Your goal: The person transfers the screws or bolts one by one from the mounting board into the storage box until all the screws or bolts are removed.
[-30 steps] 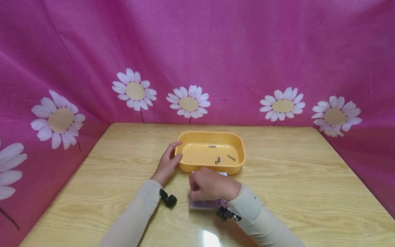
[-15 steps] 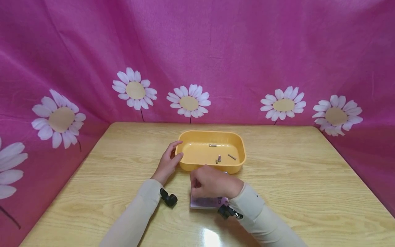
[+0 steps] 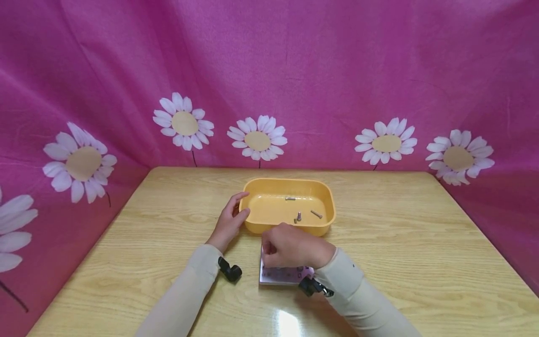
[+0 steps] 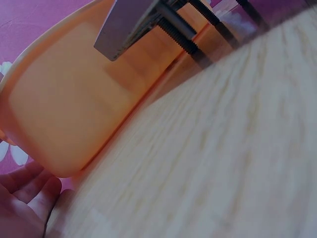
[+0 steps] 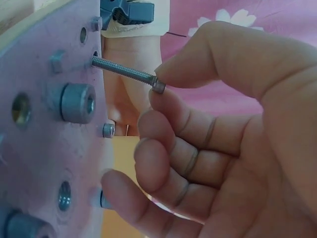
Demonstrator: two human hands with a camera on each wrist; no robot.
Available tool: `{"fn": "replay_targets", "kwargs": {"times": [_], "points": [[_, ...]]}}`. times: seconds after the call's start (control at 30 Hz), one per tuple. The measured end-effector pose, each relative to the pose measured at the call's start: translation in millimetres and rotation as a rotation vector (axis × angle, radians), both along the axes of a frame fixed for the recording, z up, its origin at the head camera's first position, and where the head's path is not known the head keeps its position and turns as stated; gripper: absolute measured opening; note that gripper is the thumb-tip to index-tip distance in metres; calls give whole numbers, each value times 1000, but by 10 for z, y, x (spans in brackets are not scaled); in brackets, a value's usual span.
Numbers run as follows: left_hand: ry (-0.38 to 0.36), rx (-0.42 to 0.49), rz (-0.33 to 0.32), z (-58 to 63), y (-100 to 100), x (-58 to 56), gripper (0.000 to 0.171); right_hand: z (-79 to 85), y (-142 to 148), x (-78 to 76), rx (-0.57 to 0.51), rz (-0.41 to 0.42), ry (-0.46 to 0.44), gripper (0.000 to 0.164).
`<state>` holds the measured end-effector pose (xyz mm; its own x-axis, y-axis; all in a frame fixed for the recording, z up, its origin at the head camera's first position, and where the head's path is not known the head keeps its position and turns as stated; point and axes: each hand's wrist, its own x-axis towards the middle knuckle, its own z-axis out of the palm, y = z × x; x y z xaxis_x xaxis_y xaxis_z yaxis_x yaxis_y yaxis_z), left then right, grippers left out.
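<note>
My right hand (image 3: 290, 247) pinches a socket head screw (image 5: 124, 72) by its head between thumb and index finger; the remaining fingers are bent. The screw's threaded tip is at a small hole near the edge of a metal plate (image 3: 279, 277); how far in, I cannot tell. Several other socket head screws (image 5: 78, 102) sit in the plate, and threaded shanks (image 4: 177, 35) stick out below it in the left wrist view. My left hand (image 3: 227, 225) holds the left end of a yellow tray (image 3: 290, 229), thumb and fingers bent round its corner.
Inside the tray lie several loose screws (image 3: 316, 214). The tray stands right behind the plate on the wooden table (image 3: 400, 243). A pink curtain (image 3: 320, 84) with daisies hangs round the table's far side and ends. Each sleeve carries a black wrist camera (image 3: 229, 270).
My right hand has shifted slightly right and away from me over the plate, baring more of its near left part. The left hand and the tray stay put.
</note>
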<state>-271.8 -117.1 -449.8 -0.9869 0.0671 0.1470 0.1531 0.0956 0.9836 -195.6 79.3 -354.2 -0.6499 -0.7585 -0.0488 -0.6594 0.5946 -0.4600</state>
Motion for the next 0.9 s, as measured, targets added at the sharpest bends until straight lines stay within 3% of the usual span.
{"fn": "replay_targets", "kwargs": {"times": [0.33,0.57,0.6,0.8,0.9], "points": [[0,8,-4,-11,4,-5,45,21,34,-5,18,-12,-42,8],[-11,6,-6,-18,-6,5,45,52,42,14,77,-57,-120,10],[-17,3,-12,25,-8,30,45,55,44,14,84,-61,-125,10],[-27,5,-23,50,-14,19,47,70,53,9,117,-66,-111,10],[-1,10,-10,3,-7,7,46,75,58,14,124,-71,-120,9]]}}
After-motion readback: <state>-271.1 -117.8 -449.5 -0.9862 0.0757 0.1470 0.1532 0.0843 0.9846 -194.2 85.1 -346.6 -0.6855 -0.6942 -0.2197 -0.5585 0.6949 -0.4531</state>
